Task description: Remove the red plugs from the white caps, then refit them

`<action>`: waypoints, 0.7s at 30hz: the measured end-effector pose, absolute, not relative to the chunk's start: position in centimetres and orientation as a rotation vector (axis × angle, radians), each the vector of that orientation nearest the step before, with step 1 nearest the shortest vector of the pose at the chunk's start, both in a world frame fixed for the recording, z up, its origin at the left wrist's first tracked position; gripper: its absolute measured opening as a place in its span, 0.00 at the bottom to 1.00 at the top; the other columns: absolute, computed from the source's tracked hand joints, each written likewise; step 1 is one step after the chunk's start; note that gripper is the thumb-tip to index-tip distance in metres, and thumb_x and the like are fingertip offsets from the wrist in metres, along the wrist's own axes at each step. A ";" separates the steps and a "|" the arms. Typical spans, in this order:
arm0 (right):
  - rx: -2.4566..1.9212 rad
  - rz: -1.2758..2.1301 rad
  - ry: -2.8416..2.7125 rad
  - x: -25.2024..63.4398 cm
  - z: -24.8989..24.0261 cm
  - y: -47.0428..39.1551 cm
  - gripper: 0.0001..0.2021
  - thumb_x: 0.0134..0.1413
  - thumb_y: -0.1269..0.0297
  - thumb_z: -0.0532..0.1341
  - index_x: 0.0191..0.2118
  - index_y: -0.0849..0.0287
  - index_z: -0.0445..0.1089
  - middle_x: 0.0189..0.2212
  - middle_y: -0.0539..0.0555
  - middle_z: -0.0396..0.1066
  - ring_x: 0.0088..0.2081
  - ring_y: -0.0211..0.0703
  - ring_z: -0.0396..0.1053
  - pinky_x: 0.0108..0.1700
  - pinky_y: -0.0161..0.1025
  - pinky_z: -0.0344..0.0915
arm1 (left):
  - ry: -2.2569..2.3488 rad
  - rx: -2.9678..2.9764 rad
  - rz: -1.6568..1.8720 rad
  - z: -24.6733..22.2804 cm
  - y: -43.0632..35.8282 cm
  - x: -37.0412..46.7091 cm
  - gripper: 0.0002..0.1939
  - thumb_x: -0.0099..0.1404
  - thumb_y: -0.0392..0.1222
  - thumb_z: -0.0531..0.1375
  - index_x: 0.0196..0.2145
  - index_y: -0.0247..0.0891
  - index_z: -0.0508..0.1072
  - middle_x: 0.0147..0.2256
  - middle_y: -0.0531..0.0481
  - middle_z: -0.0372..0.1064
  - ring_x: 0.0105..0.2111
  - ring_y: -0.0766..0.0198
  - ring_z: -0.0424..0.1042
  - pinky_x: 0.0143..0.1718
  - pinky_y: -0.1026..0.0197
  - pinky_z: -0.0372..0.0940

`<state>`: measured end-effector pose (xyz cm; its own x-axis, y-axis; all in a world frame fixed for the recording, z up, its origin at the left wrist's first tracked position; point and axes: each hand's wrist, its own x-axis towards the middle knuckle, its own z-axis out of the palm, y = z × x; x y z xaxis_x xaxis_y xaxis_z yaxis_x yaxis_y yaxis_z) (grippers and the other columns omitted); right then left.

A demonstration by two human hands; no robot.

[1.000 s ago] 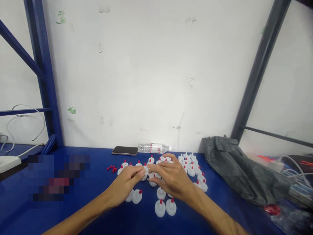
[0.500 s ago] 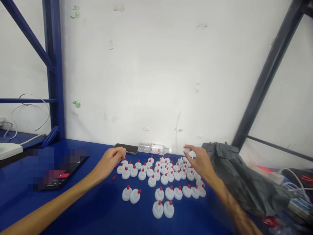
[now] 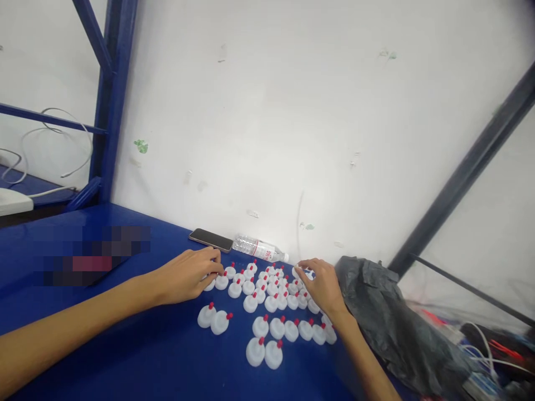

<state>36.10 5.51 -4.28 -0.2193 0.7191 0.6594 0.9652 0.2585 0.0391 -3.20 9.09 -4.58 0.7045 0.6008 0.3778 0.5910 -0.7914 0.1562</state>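
Many white round caps point(image 3: 264, 326) with short spouts and red tips lie in loose rows on a blue table. My left hand point(image 3: 193, 274) is closed at the left end of the back rows, fingers curled down and touching or just over a white cap. Whether something small is in its fingers is hidden. At the right end of the rows, my right hand point(image 3: 322, 285) pinches a white spouted cap point(image 3: 296, 272) between thumb and fingers. No red tip shows on that cap. My right hand and wrist cover some caps behind them.
Along the wall lie a phone point(image 3: 211, 240) and a clear plastic bottle point(image 3: 259, 248) on its side. A dark plastic bag point(image 3: 376, 312) lies on the right, with cables beyond it. A partly blurred dark object point(image 3: 98, 259) sits at left. Blue frame posts point(image 3: 115, 111) stand behind.
The view has tilted and shifted. My left hand has come down to the left caps, and the loose red tip near it is out of sight. My right hand lowered its cap toward the rows.
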 end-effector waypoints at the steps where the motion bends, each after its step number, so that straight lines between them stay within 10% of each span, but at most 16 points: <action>1: -1.546 -0.607 -2.011 36.0 -4.2 5.6 0.12 0.67 0.56 0.59 0.40 0.55 0.77 0.37 0.54 0.80 0.41 0.51 0.76 0.48 0.48 0.66 | 0.993 2.887 0.640 -4.7 9.1 -3.3 0.14 0.74 0.36 0.53 0.44 0.45 0.78 0.45 0.49 0.71 0.41 0.60 0.72 0.39 0.60 0.58; 12: -1.752 -0.520 -2.015 35.0 -5.0 6.6 0.15 0.67 0.63 0.57 0.37 0.56 0.82 0.34 0.56 0.83 0.38 0.54 0.79 0.48 0.47 0.66 | 0.909 2.929 0.609 -4.3 8.6 -3.1 0.08 0.72 0.37 0.58 0.42 0.47 0.76 0.42 0.52 0.73 0.45 0.59 0.71 0.37 0.60 0.56; 21: -1.541 -0.441 -2.144 34.3 -4.8 5.7 0.17 0.74 0.61 0.50 0.50 0.52 0.77 0.43 0.52 0.81 0.46 0.49 0.79 0.52 0.47 0.71 | 0.866 2.967 0.460 -4.7 8.5 -2.8 0.08 0.67 0.36 0.58 0.31 0.44 0.75 0.28 0.55 0.72 0.25 0.62 0.66 0.29 0.59 0.47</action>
<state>34.32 5.74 -4.82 -0.2666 0.7996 0.5381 0.9470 0.3212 -0.0081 -2.76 8.46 -4.72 0.8030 0.5288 0.2748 0.5240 -0.8462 0.0971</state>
